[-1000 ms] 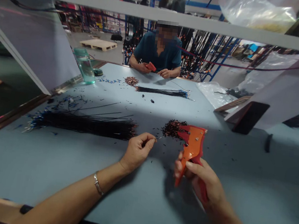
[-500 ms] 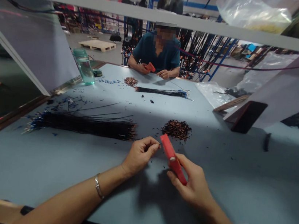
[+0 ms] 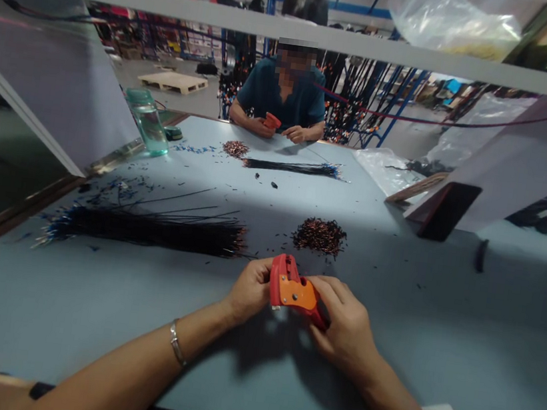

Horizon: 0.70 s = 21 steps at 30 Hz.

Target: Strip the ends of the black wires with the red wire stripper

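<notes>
My right hand (image 3: 349,319) is wrapped round a red and orange wire stripper (image 3: 296,295), whose head points left. The stripper's jaw end meets the fingers of my left hand (image 3: 252,289), which are closed in a pinch on a thin black wire. Most of that wire is hidden behind my fingers and the tool. Left of my hands lies a thick bundle of black wires (image 3: 159,229), with blue and bare tips on the left and coppery ends on the right. Just beyond the stripper is a pile of short black and copper-coloured scraps (image 3: 320,237).
Across the table (image 3: 87,315) a person (image 3: 282,95) in a dark teal top holds a similar red tool, near a smaller wire bundle (image 3: 293,166) and scrap pile (image 3: 235,149). A bottle (image 3: 148,122) stands far left. A phone (image 3: 450,212) leans on the right panel. A shelf (image 3: 257,23) crosses overhead.
My right hand has turned the wire stripper so its orange side shows, and brought its head left against my left fingertips. The wire end that showed there is now hidden.
</notes>
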Each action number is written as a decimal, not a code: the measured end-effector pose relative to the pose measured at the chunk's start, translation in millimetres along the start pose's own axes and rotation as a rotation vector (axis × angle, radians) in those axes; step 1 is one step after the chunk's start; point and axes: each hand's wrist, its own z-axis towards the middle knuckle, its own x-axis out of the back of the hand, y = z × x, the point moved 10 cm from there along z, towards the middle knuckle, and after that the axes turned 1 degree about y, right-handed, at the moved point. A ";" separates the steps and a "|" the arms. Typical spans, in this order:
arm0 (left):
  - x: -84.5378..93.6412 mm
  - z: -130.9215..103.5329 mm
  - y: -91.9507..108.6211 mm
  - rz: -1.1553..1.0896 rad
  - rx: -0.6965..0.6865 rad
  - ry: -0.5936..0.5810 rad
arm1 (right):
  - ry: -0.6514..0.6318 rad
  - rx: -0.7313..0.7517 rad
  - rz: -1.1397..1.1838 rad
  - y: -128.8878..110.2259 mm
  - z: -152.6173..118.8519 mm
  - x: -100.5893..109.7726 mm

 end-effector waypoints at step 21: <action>-7.3 0.0 -4.2 -0.025 0.041 -0.070 | -0.026 0.019 -0.028 1.1 -0.6 -3.6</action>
